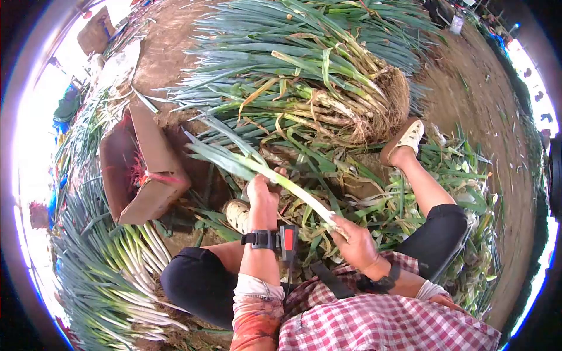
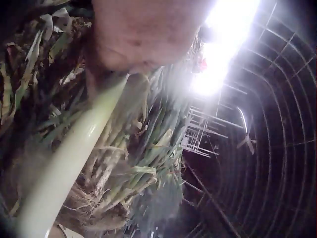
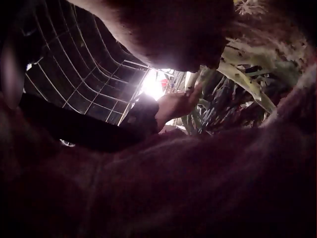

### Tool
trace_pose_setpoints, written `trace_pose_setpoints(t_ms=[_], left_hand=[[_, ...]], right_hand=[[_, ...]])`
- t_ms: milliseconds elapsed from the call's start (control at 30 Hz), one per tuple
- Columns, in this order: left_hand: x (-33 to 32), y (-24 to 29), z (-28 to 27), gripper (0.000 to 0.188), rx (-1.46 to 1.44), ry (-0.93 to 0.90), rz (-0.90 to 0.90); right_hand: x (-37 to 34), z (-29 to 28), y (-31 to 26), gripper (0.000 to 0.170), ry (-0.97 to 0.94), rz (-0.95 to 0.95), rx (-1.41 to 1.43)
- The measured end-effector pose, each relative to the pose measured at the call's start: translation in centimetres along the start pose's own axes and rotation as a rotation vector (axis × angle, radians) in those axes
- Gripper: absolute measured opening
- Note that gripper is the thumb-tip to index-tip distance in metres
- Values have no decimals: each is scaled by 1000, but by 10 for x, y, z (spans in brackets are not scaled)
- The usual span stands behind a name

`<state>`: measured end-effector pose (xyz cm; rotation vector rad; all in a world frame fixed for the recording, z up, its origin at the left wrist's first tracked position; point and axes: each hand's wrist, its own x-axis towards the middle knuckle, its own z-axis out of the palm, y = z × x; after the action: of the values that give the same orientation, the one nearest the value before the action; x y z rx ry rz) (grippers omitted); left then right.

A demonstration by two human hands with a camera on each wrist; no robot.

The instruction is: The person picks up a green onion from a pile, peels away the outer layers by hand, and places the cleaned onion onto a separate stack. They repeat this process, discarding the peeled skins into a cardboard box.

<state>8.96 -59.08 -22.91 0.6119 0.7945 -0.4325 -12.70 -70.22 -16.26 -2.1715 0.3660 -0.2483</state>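
A long green onion (image 1: 301, 196) slants across the person's lap in the head view, its green leaves fanning to the upper left and its white stalk running down to the right. The left hand (image 1: 264, 192) grips it where the stalk turns green. At the root end, the right hand (image 1: 356, 241) holds the white tip between thumb and fingers. In the left wrist view the pale, smooth stalk (image 2: 74, 153) comes out from under the left hand (image 2: 143, 37). The right wrist view is dark, with the right hand (image 3: 163, 29) mostly in shadow.
Untrimmed onions with brown roots lie in a big heap (image 1: 351, 99) ahead. Peeled white-stalked onions (image 1: 143, 257) are piled at the left, below an open cardboard box (image 1: 155, 164) with red ties. Stripped leaves (image 1: 468, 205) litter the ground around the feet, which wear cream clogs (image 1: 410, 136).
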Motion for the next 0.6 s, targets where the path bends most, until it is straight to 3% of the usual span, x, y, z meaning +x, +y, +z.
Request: trace_pose_setpoints(t_ms=[100,167,233,333,400,433,500,533,600], left_hand=[[2,-16,-12,25,-60,23,-104],[4,-30,-32,20,-48,28,-258],[6,-48,-58,21,230,-118,-329],[-30,-83,-77,24,586,-216,-415],[-64,-83,-74,23,298,-402,-777],[-95,-79,-53,16,613,-229,-673],[-103,-85,-76,13,914,-470,-847],[-102,-98,-92,13,731,-581,-1001],[-101,-111,-111,13,660,-542,-1027]], right_hand=[[1,14,10,28,-44,146,380],[14,-3,2,25,-198,474,792],[26,-12,-4,23,-263,769,1101],[37,-2,-2,20,-203,790,1151],[43,1,7,18,-162,761,1104],[47,2,11,18,-142,747,1080],[55,-1,8,17,-141,737,1062],[60,-2,7,16,-140,732,1052],[61,1,10,16,-151,646,1018]])
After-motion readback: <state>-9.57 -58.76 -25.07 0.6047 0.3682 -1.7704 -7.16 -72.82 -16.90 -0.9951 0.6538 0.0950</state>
